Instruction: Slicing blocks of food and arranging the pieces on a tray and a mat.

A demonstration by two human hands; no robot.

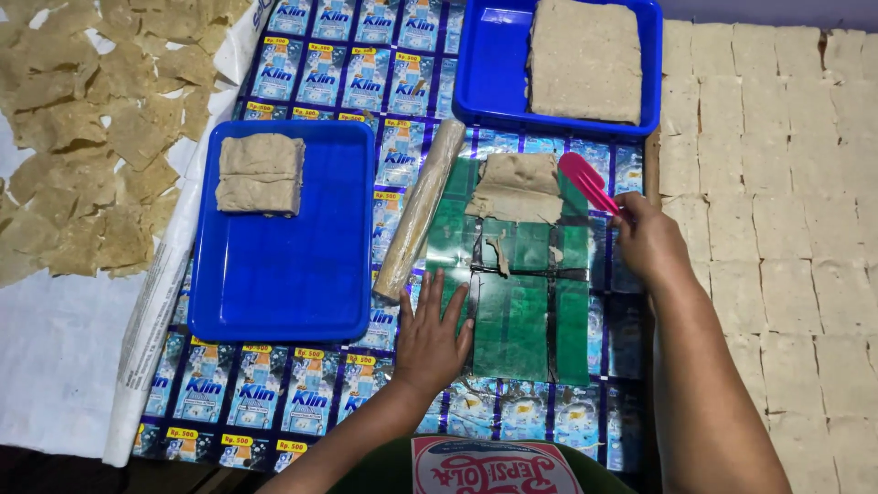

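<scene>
My left hand [432,334] lies flat, fingers spread, on the left edge of a green plastic sheet [523,311] spread over the work mat. My right hand [646,240] grips the handle of a pink plastic scraper [585,180] at the sheet's upper right. At the top of the green sheet rests a thin tan dough sheet [519,187], partly folded. A dough-coated rolling pin [420,209] lies diagonally just left of the green sheet.
A blue tray [274,284] on the left holds a small stack of dough slabs [261,174]. Another blue tray [489,73] at the top holds a large dough block [585,59]. Cut squares cover the right side [777,183]; thin pieces dry at far left [82,137].
</scene>
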